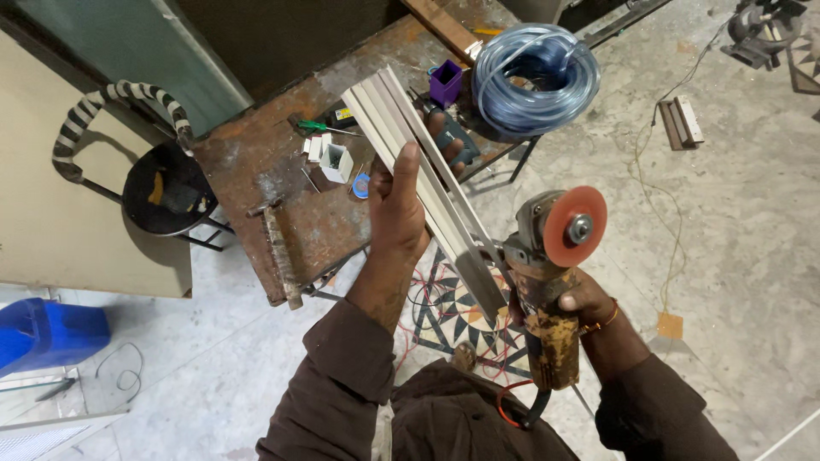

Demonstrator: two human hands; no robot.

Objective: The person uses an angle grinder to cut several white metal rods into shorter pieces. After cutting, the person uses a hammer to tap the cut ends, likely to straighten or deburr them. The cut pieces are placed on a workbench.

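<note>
Head view: the left hand (397,209) has its fingers clamped around a long, pale ribbed channel strip (423,171), held up in the air above the rusty table (256,158). The strip looks light and stiff, smooth-faced, best gripped mid-length as it is. The right hand (589,299) has its fingers clenched on the body of a rusted angle grinder (547,282), which looks heavy; its red disc (574,226) sits just beside the strip's lower end.

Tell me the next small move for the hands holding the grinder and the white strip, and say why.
Probably bring the angle grinder's red disc to the lower end of the white profile strip. The left hand grips the strip mid-length, raised off the rusty workbench; the right hand holds the grinder body, and the disc sits just beside the strip's end, not clearly touching it.
</note>
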